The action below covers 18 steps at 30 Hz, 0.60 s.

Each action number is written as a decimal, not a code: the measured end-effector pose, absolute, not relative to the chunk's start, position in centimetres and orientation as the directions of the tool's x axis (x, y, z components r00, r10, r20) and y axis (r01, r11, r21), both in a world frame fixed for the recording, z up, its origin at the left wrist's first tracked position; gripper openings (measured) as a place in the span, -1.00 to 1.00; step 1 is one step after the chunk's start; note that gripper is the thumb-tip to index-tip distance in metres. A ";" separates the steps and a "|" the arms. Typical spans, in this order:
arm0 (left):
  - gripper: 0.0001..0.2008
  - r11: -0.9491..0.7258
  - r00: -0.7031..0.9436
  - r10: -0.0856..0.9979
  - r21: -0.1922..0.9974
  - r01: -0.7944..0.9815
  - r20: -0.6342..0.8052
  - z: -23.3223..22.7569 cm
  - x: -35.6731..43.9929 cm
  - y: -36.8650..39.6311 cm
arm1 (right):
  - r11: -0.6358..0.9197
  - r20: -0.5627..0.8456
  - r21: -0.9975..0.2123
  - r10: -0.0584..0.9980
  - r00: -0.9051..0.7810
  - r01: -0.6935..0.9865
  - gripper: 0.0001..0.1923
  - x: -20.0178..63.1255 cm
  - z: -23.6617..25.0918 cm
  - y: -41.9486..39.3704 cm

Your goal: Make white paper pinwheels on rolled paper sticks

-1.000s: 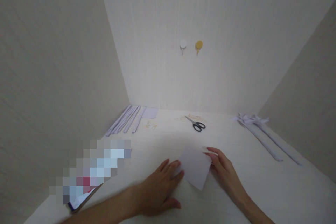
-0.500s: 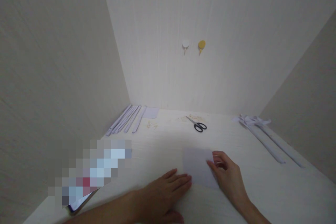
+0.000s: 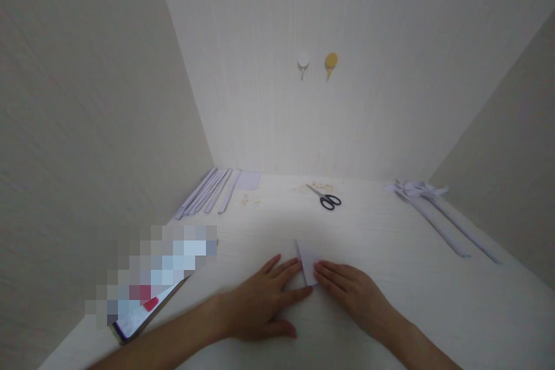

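A small pale lilac sheet of paper (image 3: 307,263) lies folded over on the white tabletop in front of me. My left hand (image 3: 269,300) rests flat with its fingers spread, its fingertips on the left edge of the paper. From the other side, my right hand (image 3: 353,292) has its fingers pressed together on the right edge of the paper, partly covering it. Beyond both hands lie scissors (image 3: 326,198) with black handles, blades pointing away to the left.
At the back left are several rolled paper sticks (image 3: 203,193) and a lilac paper square (image 3: 249,180). A phone (image 3: 150,306), partly blurred out, lies near my left forearm. Long paper sticks with bow-like tops (image 3: 427,214) lie at right. Two hooks, white (image 3: 303,60) and yellow (image 3: 331,62), hang on the wall.
The paper has gone from a flat square to a narrower folded shape, its right side brought over leftward. My right hand has moved left with it, and my left fingers have spread.
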State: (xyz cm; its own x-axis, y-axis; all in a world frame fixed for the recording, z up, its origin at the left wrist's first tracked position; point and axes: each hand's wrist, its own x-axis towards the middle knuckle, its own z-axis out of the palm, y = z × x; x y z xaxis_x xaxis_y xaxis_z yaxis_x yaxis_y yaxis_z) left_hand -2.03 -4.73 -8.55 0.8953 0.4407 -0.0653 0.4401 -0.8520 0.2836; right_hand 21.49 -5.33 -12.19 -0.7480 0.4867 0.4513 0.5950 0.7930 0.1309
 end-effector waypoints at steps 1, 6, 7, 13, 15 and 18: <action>-0.38 -0.855 0.898 0.434 0.283 0.434 -0.067 -8.5 -2.0 -4.7 | 0.794 0.442 0.159 0.475 -0.761 0.587 -0.66 21.4 -12.1 -5.4; -0.36 -0.851 0.904 0.414 0.307 0.427 -0.110 -7.6 -2.0 -4.5 | 0.788 0.433 0.228 0.444 -0.785 0.571 -0.66 21.1 -11.7 -5.5; -0.35 -0.847 0.901 0.417 0.310 0.432 -0.117 -7.5 -2.0 -4.4 | 0.786 0.438 0.234 0.440 -0.784 0.572 -0.65 21.0 -11.6 -5.5; -0.36 -0.849 0.904 0.416 0.315 0.424 -0.097 -7.5 -2.2 -4.4 | 0.792 0.441 0.241 0.425 -0.790 0.561 -0.64 20.9 -11.7 -5.7; -0.36 -0.850 0.904 0.416 0.310 0.425 -0.098 -7.5 -2.2 -4.4 | 0.792 0.447 0.242 0.421 -0.789 0.560 -0.65 20.9 -11.7 -5.7; -0.35 -0.852 0.904 0.415 0.305 0.426 -0.103 -7.5 -2.2 -4.4 | 0.794 0.466 0.234 0.415 -0.781 0.562 -0.67 20.8 -11.8 -5.7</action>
